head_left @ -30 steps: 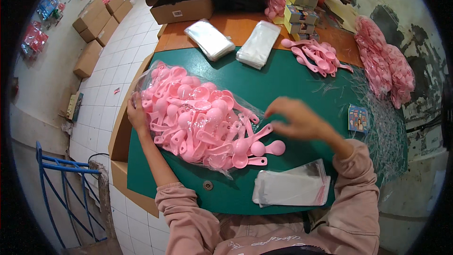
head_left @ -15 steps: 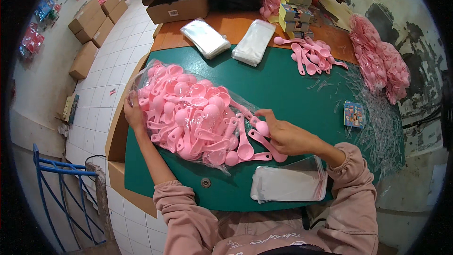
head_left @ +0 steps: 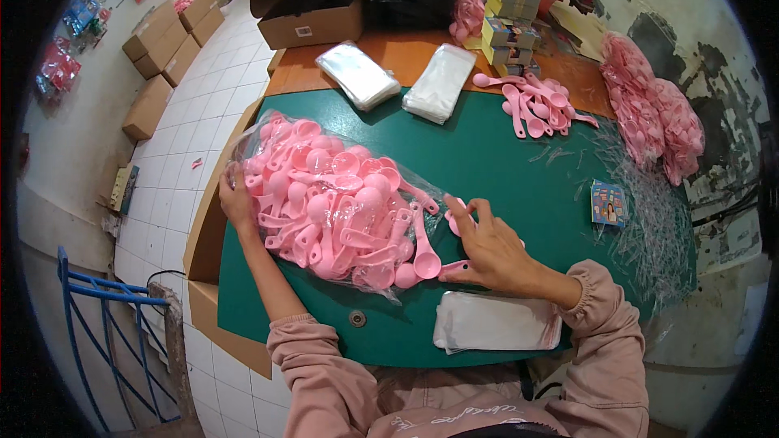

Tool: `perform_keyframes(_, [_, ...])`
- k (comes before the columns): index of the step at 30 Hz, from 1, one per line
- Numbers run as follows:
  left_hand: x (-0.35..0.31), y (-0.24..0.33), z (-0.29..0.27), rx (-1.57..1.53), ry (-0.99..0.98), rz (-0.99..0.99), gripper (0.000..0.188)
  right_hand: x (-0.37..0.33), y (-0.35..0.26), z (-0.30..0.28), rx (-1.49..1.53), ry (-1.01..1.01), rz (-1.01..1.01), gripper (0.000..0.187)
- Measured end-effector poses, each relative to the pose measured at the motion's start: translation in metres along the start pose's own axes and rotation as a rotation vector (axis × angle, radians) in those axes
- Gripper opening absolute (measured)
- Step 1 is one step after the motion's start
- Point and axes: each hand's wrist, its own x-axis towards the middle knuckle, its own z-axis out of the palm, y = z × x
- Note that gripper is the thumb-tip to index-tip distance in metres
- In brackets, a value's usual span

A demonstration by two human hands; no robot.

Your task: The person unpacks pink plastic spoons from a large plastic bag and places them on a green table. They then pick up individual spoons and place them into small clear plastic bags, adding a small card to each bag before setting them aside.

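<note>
Spoons of pink plastic (head_left: 357,219) lie packed in a transparent plastic bag (head_left: 389,293) on a green tabletop (head_left: 519,178).
The left hand (head_left: 236,201) rests at the bag's left end, its fingertips hard to make out; how firmly it grips, one cannot tell. The right hand (head_left: 497,253), index finger and thumb well apart, partly covers some spoons at the bag's right end, so whether it holds any cannot be seen.

Left forearm (head_left: 273,280) stretched forward and left, my left hand (head_left: 236,199) lightly curved. Right forearm (head_left: 558,285) angled inward; my right hand (head_left: 497,253) back-up, knuckles bent, index finger (head_left: 459,211) and thumb (head_left: 459,276) spread apart, pointing left.
</note>
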Motion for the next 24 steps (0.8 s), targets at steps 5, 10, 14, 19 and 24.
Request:
perform_keyframes(5, [0.004,-0.008,-0.004,-0.017,-0.009,0.031,0.045,0.003,0.025,0.015,0.124,-0.014,-0.073,0.077])
perform_keyframes(10, [0.003,-0.002,-0.002,0.024,-0.001,-0.007,0.042,-0.001,0.027,0.016,0.157,-0.106,-0.034,0.064])
perform_keyframes(14, [0.002,-0.003,-0.003,0.034,0.016,-0.011,0.042,-0.001,0.02,-0.003,0.169,-0.338,0.015,0.05])
perform_keyframes(19, [0.003,-0.004,-0.005,0.033,0.015,-0.002,0.043,0.003,0.034,-0.053,0.11,-0.481,-0.246,0.043])
perform_keyframes(24, [0.002,-0.002,0.002,0.009,0.008,-0.013,0.042,0.014,0.05,-0.073,0.283,-0.541,-0.324,0.051])
